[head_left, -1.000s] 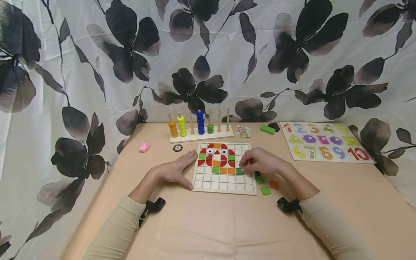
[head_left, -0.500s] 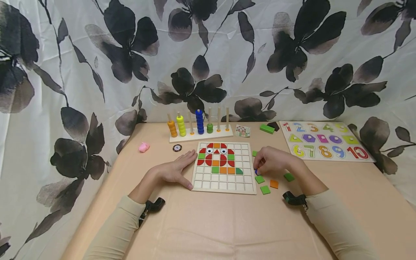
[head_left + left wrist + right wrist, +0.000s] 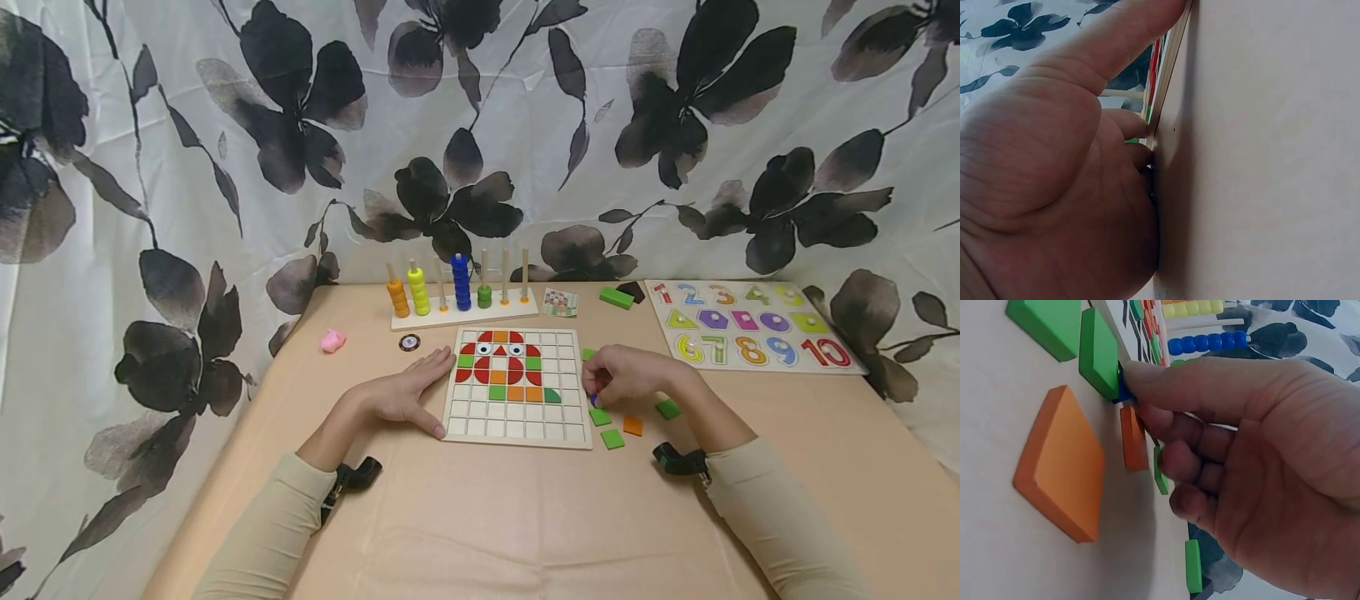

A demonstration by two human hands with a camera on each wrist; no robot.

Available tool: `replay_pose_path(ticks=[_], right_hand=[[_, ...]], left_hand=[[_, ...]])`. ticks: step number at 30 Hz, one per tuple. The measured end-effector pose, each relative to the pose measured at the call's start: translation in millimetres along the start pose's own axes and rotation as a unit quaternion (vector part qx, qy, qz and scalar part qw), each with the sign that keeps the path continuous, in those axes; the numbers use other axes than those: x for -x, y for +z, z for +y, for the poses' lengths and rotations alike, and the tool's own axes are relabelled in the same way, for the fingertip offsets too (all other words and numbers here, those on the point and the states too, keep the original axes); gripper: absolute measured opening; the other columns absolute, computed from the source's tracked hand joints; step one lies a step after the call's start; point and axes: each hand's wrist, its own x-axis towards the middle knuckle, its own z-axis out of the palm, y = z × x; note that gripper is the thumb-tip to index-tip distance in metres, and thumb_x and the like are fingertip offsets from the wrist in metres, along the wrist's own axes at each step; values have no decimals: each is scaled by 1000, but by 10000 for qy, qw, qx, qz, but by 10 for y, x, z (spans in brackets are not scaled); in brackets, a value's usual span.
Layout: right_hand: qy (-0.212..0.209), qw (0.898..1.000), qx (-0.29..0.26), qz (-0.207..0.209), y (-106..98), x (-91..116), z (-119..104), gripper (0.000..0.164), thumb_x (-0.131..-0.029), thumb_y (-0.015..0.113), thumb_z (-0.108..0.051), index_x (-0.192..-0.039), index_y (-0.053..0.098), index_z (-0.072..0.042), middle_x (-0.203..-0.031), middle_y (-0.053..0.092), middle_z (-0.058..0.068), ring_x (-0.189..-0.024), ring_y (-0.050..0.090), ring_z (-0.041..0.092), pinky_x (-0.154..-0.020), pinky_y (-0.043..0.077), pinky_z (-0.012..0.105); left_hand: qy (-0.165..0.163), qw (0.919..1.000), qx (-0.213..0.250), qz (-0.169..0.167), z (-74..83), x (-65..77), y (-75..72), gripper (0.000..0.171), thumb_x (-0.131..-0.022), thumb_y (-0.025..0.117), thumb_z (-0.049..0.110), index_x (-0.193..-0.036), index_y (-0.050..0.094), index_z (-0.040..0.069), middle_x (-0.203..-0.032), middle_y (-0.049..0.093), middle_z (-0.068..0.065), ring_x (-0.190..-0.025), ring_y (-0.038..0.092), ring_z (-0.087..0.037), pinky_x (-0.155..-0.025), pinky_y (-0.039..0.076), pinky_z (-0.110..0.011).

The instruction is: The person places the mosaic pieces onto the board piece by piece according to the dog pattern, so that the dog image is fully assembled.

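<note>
A white wooden grid board [image 3: 491, 427] lies mid-table, its upper squares filled with red, orange and green tiles and two eye tiles. Along its left edge rests my left hand [image 3: 397, 396], fingers extended and thumb by the near corner. Just off the board's right edge, my right hand [image 3: 626, 375] pinches a small blue tile [image 3: 1124, 389] between thumb and index finger, low over the table; most of the tile is hidden. A green rounded tile [image 3: 552, 395] sits in the board's grid. Close to the right hand lie green tiles [image 3: 612, 439] and an orange tile [image 3: 633, 426].
Behind the board stands a peg stand [image 3: 487, 315] with coloured beads. A picture card [image 3: 561, 302], a green block [image 3: 617, 298] and a number puzzle [image 3: 757, 333] lie at the back right. To the left are a pink toy [image 3: 332, 340] and a round black-and-white disc [image 3: 409, 342].
My right hand has moved right, off the board, leaving the green rounded tile in the grid, and has taken hold of the blue tile. The left hand stays in place.
</note>
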Motion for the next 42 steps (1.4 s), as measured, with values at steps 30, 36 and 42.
replay_pose_path(ticks=[30,36,42], right_hand=[[-838,9955,126,433,129,-139,-111,13,-85,72,-12,-97,76,-18,-93,70,-4,-84,58,16,-73,52,25],[-930,9948,176,382,137,-125,-137,15,-86,72,-12,-97,77,-20,-97,68,-5,-91,57,16,-78,52,25],[-1033,9940,61,356,145,-136,-135,15,-86,71,-9,-96,77,-19,-98,69,-3,-94,58,15,-84,52,26]], left_hand=[[-36,10000,-68,16,-34,6,6,123,-67,75,66,-156,3,20,-161,-9,3,-146,-11,-15,-118,2,-42],[-66,10000,-73,4,-32,7,5,124,-67,75,66,-156,3,20,-161,-9,4,-146,-11,-14,-119,2,-42],[-43,10000,-52,9,-24,6,7,123,-67,75,65,-156,3,19,-161,-9,3,-146,-11,-16,-119,2,-42]])
